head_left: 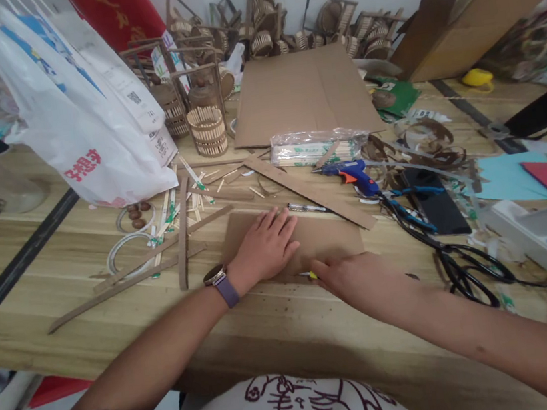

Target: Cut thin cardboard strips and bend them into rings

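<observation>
My left hand (265, 246) lies flat with its fingers spread on a brown cardboard sheet (331, 241) on the wooden table. It wears a watch with a purple strap. My right hand (358, 276) is closed round a small tool with a yellow tip (313, 274), whose end touches the near edge of the cardboard. Most of the tool is hidden inside the fist.
Cardboard strips (312, 190) and loose sticks lie left of and behind the sheet. A blue glue gun (353, 173), black phone (434, 200), scissors (463, 267) and cables sit at the right. A white plastic bag (79, 109), small wooden baskets (207, 130) and a large cardboard sheet (304, 93) stand behind.
</observation>
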Available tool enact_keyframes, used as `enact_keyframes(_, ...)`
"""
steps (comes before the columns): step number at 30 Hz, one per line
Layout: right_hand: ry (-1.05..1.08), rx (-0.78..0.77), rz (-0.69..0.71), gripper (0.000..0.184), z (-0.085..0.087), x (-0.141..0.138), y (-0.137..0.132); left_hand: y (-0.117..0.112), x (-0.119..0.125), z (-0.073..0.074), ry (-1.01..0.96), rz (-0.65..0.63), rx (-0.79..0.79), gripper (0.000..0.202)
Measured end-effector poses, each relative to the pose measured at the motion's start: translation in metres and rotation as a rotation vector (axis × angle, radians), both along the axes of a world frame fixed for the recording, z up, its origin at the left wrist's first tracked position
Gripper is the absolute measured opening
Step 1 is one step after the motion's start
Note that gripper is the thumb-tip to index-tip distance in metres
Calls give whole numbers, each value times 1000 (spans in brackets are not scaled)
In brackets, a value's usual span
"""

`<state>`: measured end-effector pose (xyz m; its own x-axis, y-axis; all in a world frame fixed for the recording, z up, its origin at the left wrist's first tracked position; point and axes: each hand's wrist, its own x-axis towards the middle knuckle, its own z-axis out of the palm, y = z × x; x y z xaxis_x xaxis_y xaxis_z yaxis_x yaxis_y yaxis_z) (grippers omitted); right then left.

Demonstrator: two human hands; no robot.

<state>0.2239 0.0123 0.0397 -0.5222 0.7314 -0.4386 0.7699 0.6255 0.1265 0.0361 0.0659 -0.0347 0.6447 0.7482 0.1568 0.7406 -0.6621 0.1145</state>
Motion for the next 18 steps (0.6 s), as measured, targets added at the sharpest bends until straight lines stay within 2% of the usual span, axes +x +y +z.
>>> enact_keyframes(4, -23, 12, 17, 21, 0, -3, -2, -1, 1, -1, 16, 6, -1, 53)
enact_keyframes(8, -22, 31, 24, 20, -5, -1, -3, 0, 2, 3, 67, -11, 39, 53)
enact_keyframes(13, 17, 87, 41, 19, -15, 4, -4, 7, 7, 19, 264, -243, 281, 54)
enact_keyframes(18, -9, 108, 32, 34, -20, 3, -7, 8, 11, 23, 374, -402, 508, 45)
